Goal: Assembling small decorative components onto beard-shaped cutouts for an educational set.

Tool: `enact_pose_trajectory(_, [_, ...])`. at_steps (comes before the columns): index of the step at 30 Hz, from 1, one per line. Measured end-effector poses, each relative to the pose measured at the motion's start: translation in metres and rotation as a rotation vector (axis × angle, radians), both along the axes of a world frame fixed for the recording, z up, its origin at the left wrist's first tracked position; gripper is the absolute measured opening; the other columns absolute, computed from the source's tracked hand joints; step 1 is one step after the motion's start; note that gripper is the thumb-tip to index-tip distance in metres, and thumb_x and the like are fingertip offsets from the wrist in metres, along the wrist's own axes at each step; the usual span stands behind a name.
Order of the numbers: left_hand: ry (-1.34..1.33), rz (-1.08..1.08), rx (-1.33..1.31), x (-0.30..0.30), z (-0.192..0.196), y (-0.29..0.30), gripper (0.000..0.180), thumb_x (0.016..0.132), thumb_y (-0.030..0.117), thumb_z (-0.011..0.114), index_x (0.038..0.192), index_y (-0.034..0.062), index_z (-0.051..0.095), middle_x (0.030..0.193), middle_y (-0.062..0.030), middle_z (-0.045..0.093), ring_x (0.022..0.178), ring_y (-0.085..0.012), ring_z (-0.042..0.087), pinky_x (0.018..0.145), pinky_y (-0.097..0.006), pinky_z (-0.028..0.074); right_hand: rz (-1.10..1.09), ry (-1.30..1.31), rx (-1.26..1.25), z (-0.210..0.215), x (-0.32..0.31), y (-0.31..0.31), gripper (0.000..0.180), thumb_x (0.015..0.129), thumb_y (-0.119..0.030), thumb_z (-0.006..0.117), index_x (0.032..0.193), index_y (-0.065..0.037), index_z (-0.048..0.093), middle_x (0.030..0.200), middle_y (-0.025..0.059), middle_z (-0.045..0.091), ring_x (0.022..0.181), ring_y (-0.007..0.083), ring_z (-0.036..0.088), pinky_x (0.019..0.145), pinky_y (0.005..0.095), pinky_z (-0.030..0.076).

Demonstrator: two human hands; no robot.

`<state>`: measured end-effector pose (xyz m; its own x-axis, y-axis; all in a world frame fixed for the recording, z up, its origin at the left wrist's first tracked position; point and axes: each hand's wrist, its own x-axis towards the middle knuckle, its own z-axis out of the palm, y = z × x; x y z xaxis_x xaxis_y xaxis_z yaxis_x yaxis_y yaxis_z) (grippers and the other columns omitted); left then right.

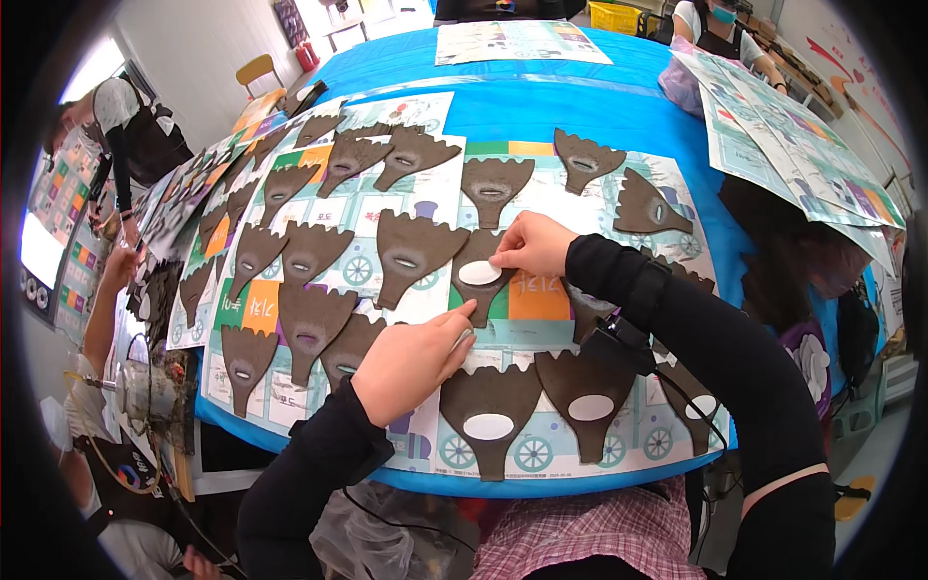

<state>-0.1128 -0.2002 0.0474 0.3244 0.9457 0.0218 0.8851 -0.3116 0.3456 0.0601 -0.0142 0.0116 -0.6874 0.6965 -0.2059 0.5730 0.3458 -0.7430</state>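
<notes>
Dark brown fan-shaped pieces with scalloped wide ends and narrow stems lie in rows on printed sheets. My right hand (537, 244) pinches the edge of a white oval patch (478, 273), which lies over the middle of one brown piece (467, 247). My left hand (411, 360) rests at that piece's stem, one fingertip touching it. A pale rounded edge, apparently another white oval, shows in its curled fingers. White ovals also cover the middles of the near pieces, such as the nearest brown piece (491, 396). Other pieces, like one brown piece (411, 253), show a pale-edged slit.
Blue sheeting (387, 72) covers the table under the printed sheets (619, 454). More printed sheets (783, 145) overlap at the right. A purple-rimmed container of white pieces (812, 362) stands beside my right arm. Metal equipment (145, 387) is at the left. Co-workers are left and far right.
</notes>
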Motion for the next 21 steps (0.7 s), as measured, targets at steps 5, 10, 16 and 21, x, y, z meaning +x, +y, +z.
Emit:
enact_pose_trajectory(5, [0.007, -0.007, -0.010, -0.0002, 0.0030, -0.0001, 0.024, 0.094, 0.024, 0.051, 0.104, 0.0021, 0.053, 0.119, -0.0098, 0.062, 0.068, -0.0311, 0.064, 0.062, -0.039, 0.053, 0.014, 0.015, 0.041, -0.0013, -0.0008, -0.0019, 0.026, 0.081, -0.025, 0.071, 0.083, 0.001, 0.073, 0.072, 0.0108, 0.068, 0.065, 0.0153, 0.061, 0.062, 0.0307, 0.049])
enact_pose_trajectory(10, [0.026, -0.008, -0.003, 0.0023, 0.0048, 0.0002, 0.025, 0.094, 0.024, 0.051, 0.106, 0.0017, 0.054, 0.116, -0.0108, 0.063, 0.070, -0.0312, 0.064, 0.063, -0.039, 0.052, 0.003, 0.027, 0.100, -0.0067, -0.0007, -0.0009, 0.028, 0.079, -0.026, 0.072, 0.080, 0.001, 0.073, 0.070, 0.0123, 0.067, 0.064, 0.0184, 0.062, 0.062, 0.0323, 0.050])
enact_pose_trajectory(16, [0.013, -0.005, 0.034, 0.0035, 0.0055, 0.0031, 0.030, 0.094, 0.024, 0.052, 0.113, 0.0017, 0.056, 0.102, -0.0136, 0.066, 0.072, -0.0309, 0.064, 0.063, -0.039, 0.051, -0.009, -0.002, 0.135, -0.0060, -0.0038, -0.0014, 0.026, 0.073, -0.027, 0.074, 0.075, -0.002, 0.074, 0.068, 0.0122, 0.068, 0.065, 0.0218, 0.065, 0.064, 0.0333, 0.053])
enact_pose_trajectory(21, [0.032, 0.013, 0.035, 0.0033, 0.0052, 0.0047, 0.029, 0.094, 0.024, 0.052, 0.116, 0.0051, 0.056, 0.103, -0.0125, 0.066, 0.073, -0.0312, 0.063, 0.063, -0.039, 0.051, -0.021, -0.036, 0.132, -0.0035, -0.0051, -0.0029, 0.024, 0.070, -0.028, 0.075, 0.074, -0.004, 0.075, 0.069, 0.0118, 0.069, 0.067, 0.0224, 0.068, 0.067, 0.0329, 0.055])
